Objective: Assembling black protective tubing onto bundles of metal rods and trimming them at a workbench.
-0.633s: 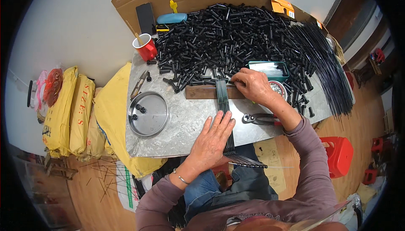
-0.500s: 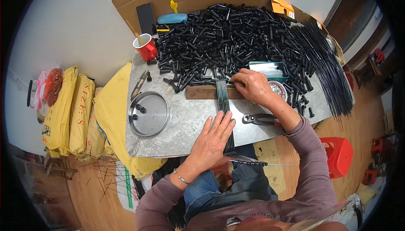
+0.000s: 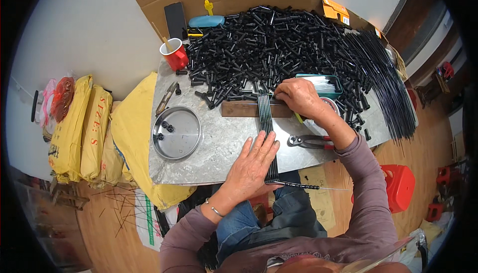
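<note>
A narrow row of thin black rods lies side by side across a dark wooden block and runs down past the table's near edge. My left hand rests flat on the lower part of the row, fingers stretched out. At the far end, just above the block, my right hand is closed in a pinch beside the rod tips; whatever is between its fingers is too small to make out. Across the near end sits a thin rod strung with small black pieces. Red-handled pliers lie below my right wrist.
A large heap of black tubular parts covers the table's back, beside long black rods. Around stand a teal box of white sticks, a round grey tray, a red mug and a knife-like tool.
The view has shifted slightly. My right hand stays at the rods' far end with its fingers drawn a little closer in. The left hand stays flat on the row.
</note>
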Demonstrator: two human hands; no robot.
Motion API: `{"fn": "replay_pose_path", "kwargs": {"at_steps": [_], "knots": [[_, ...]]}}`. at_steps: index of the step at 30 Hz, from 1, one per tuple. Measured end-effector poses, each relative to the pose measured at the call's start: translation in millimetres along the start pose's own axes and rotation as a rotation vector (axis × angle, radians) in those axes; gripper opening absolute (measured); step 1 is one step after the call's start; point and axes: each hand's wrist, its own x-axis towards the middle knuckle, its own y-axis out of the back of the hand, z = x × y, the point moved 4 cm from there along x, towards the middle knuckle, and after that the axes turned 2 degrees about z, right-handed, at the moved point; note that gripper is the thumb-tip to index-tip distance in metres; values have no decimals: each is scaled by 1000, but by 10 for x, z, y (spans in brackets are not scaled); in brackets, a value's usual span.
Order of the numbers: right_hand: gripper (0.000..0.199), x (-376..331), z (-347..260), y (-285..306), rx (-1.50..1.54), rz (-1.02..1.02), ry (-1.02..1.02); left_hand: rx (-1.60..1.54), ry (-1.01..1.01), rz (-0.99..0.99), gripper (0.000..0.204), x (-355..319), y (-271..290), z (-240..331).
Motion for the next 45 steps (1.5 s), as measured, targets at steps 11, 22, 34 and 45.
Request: {"fn": "replay_pose_path", "kwargs": {"at_steps": [11, 22, 34, 45], "knots": [[6, 8, -71, 47, 16, 87, 29, -62, 1, 21, 103, -5, 3, 11], [13, -20, -14, -50, 31, 19, -121, -67, 8, 23, 107, -15, 7, 5], [9, 12, -58, -13, 23, 126, -70, -55, 21, -4, 106, -14, 22, 11], [9, -9, -30, 7, 163, 62, -3, -47, 9, 25, 100, -33, -6, -12]]}}
